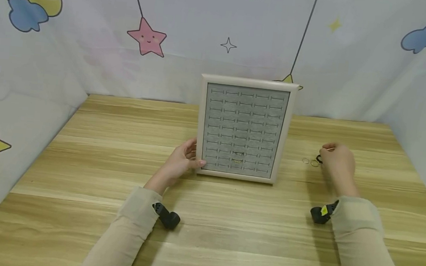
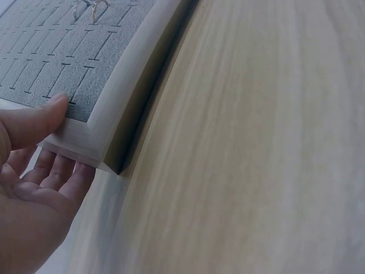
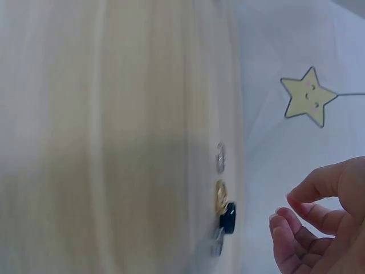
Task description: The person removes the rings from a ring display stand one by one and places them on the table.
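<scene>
A ring display board stands on the table, with grey felt and rows of slits inside a pale frame. My left hand grips its lower left corner, thumb on the front and fingers behind. Two rings sit in the lower middle slits. On the right, my right hand hovers over loose rings, fingers loosely bent with nothing visible between them. In the right wrist view a silver ring, a gold ring, a black ring and another silver ring lie close together.
The wood-grain table spreads around the board. A pale printed cloth hangs behind it and along both sides. Black wrist cameras are strapped at both sleeves.
</scene>
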A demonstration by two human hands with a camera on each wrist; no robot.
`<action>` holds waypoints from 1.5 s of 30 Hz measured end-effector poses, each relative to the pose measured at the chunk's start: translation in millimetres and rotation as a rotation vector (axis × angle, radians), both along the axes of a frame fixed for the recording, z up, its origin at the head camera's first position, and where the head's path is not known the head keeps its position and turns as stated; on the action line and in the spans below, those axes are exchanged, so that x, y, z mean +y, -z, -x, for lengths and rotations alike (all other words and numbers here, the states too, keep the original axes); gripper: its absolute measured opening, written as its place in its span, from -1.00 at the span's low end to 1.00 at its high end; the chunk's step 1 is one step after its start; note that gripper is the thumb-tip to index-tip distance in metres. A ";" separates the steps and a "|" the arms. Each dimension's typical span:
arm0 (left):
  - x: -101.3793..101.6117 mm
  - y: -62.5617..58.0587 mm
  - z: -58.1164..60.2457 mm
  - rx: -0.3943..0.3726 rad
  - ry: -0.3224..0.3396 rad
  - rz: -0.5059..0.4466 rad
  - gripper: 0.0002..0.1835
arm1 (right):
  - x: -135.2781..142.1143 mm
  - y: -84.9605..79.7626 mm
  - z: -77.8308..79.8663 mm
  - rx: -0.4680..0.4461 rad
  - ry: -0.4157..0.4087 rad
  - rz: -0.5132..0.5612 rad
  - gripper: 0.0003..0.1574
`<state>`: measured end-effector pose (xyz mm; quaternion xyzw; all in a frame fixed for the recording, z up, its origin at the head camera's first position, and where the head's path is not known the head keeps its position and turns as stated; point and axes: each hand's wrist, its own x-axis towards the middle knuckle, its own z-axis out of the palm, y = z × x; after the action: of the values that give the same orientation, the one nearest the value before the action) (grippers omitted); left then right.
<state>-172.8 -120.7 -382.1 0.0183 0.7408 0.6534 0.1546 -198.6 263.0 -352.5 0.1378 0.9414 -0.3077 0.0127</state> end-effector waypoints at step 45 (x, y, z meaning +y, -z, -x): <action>0.7 1.2 0.7 -0.004 -0.005 -0.006 -0.19 | -138.6 -34.9 -30.6 0.464 -0.604 -0.104 -0.73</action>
<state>-173.5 -120.0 -383.3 0.0156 0.7387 0.6560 0.1542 -168.1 124.4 -317.6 -0.2185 0.9318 -0.2648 -0.1178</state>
